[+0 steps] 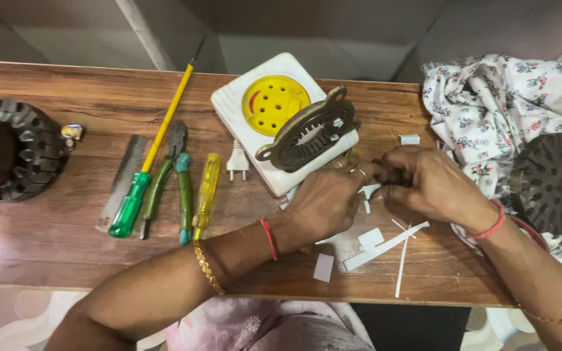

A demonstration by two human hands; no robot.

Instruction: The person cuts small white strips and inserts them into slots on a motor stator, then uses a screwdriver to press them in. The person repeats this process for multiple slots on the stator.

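White paper strip [369,190] — pinched between your left hand [323,201] and right hand [427,185], fingertips pressed together around it, near the middle of the surface [47,240] and a little toward the right end. Most of it is hidden by your fingers, so I can't tell if it's folded.

Risks as I read them:
- Small piece, tight pinch — it could slip or crease if either hand shifts.
- The round slotted metal plate [310,136] sits tilted on the white socket box [255,120], just beyond your knuckles; a nudge could slide it off.
- Loose paper offcuts [385,244] lie by the near edge under your wrists — a forearm sweep could push them off.

Screwdrivers [157,146] and pliers [180,185] lie well apart, toward the left end.
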